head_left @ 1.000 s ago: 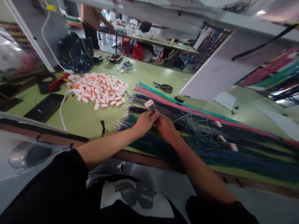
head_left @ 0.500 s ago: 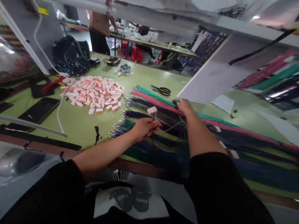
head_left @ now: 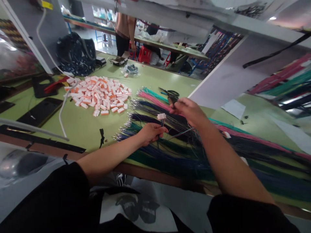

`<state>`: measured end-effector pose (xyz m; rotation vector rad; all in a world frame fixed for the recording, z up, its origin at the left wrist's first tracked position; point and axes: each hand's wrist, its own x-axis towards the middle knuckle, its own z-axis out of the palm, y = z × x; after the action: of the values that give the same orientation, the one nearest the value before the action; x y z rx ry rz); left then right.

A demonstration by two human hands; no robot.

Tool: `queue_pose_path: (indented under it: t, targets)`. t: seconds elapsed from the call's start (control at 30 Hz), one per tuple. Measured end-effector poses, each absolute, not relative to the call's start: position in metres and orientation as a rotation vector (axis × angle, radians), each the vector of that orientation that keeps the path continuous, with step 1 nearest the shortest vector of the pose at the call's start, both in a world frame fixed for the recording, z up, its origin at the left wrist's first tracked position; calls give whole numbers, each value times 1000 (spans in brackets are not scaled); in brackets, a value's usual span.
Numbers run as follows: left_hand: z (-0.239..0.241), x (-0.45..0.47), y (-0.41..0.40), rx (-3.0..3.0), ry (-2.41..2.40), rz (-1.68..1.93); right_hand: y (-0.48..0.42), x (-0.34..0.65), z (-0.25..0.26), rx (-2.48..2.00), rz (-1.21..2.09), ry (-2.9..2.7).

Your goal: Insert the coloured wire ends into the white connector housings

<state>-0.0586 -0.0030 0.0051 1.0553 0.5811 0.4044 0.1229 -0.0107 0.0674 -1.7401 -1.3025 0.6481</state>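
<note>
My left hand point(head_left: 153, 132) is closed around thin wires just below a white plug connector point(head_left: 161, 116), which points up above the fingers. My right hand point(head_left: 188, 109) grips a small dark object point(head_left: 173, 99), blurred, whose kind I cannot make out. It is held over the pink wire bundle point(head_left: 155, 99), to the right of the connector. Below both hands lie several bundles of dark, blue and green wires point(head_left: 145, 149) with bare metal terminals at their left ends. A few wires trail from the connector toward the right.
A heap of white and orange connectors point(head_left: 97, 95) lies at the left. Black-handled pliers point(head_left: 170, 92) rest behind my right hand. A phone point(head_left: 39, 111), a white cable point(head_left: 63, 113) and a dark bag point(head_left: 75, 55) are further left. A panel point(head_left: 218, 71) stands at the right; a person point(head_left: 124, 32) stands beyond.
My right hand has lifted from the table beside the panel and come left toward the connector, carrying the small dark object. My left hand has stayed nearly in place with the connector.
</note>
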Motion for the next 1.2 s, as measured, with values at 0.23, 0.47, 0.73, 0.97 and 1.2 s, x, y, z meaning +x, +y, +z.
queue_pose_path:
  t: [0.23, 0.47, 0.73, 0.97, 1.2]
  targets:
    - [4, -61, -4, 1111, 561, 380, -39, 83, 46, -1592, 645, -1391]
    - [-3, -57, -18, 972, 586, 610, -37, 73, 23, -1597, 346, -1028]
    - [0, -58, -14, 901, 640, 699, -70, 78, 46, -1927, 171, -1362]
    - [0, -59, -11, 1245, 679, 739, -93, 56, 42, -2186, 115, -1842]
    - [-2, -61, -9, 1638, 713, 770, -92, 35, 46, -2447, -98, -1861]
